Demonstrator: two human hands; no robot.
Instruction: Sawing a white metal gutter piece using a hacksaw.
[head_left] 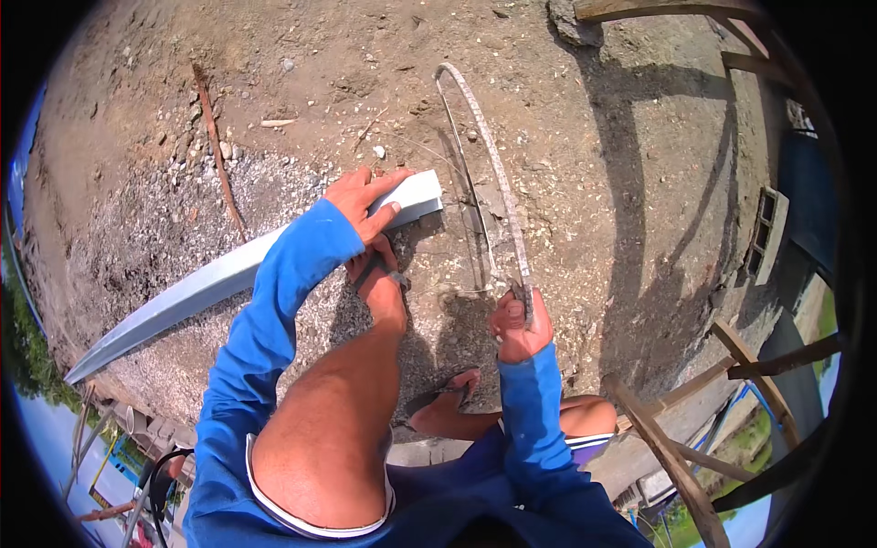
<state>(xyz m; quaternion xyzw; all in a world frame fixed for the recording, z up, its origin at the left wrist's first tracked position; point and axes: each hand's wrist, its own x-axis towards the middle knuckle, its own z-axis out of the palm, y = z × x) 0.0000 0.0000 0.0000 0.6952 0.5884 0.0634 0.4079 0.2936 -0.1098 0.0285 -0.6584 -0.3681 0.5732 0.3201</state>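
We have the long pale metal bar slanting over the gravel, and our left hand lies on its right end, fingers spread across the top and thumb along one side; whether they truly clasp it we cannot tell. To the right of the bar, our right hand has its fingers closed round the handle of a bow-framed saw, the blade apart from the metal. Our foot stands close beside the bar, below the left hand. We judge this a steadying step; the next move seems to call for a braced bar and a blade set square against it
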